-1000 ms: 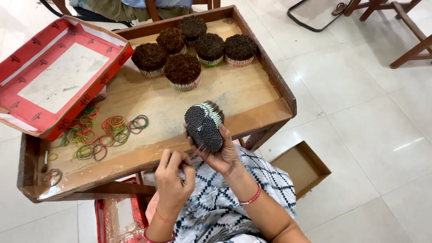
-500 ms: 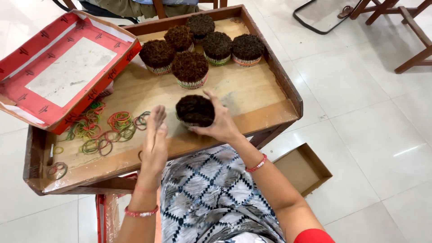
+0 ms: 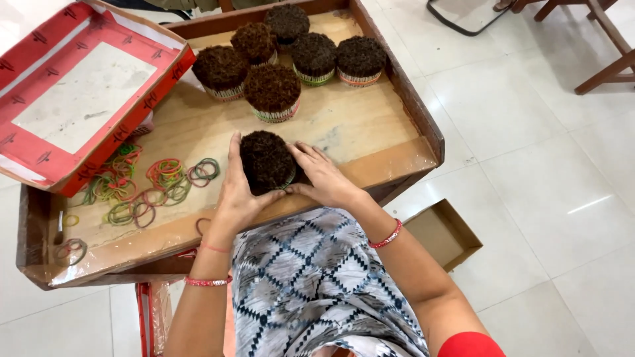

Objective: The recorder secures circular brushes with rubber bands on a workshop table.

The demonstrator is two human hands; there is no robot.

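A round bundle of thin sticks with dark brown tips (image 3: pixel 266 158) stands upright on the wooden tray table (image 3: pixel 370 132). My left hand (image 3: pixel 237 192) presses against its left side and my right hand (image 3: pixel 323 175) cups its right side, so both palms enclose it. Several similar bundles (image 3: pixel 272 89) stand grouped at the far end of the table.
Several coloured rubber bands (image 3: pixel 149 185) lie scattered left of my hands. A red and white cardboard box lid (image 3: pixel 79 99) rests on the table's left corner. A small open brown box (image 3: pixel 443 231) sits on the white tiled floor at right. Wooden chair legs (image 3: pixel 608 59) stand far right.
The bundle was held up tilted in front of me a second ago. It has been set down upright on the table, and both hands have closed in around it.
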